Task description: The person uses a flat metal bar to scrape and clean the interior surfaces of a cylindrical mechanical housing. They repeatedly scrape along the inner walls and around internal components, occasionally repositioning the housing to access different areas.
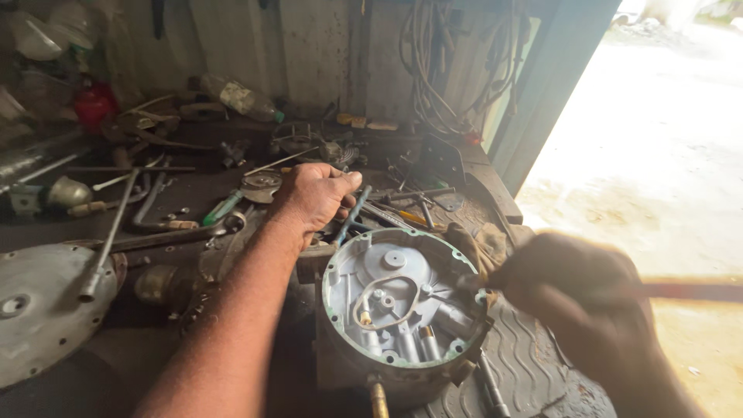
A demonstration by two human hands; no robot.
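The bench [193, 209] fills the room's near wall, dark and crowded with loose tools. On it, at the person's six o'clock, sits the round housing [402, 310], open face up, with tubes and a looped wire inside. A grey disc [46, 310] lies well apart at nine o'clock. The left hand [313, 197] is stretched out past the housing's rim toward eleven o'clock, knuckles up, fingers curled shut around a slim tool [352, 217] whose long axis runs from twelve down to six, its low end just beside the rim. The right hand [573, 302] is nearer the housing, at its three o'clock edge, blurred; it looks closed on a rod [689, 291] that lies flat and points out to three o'clock, though I cannot tell the grip clearly. A bottle [240, 98] lies on its side at the back, near the hanging cables [433, 70].
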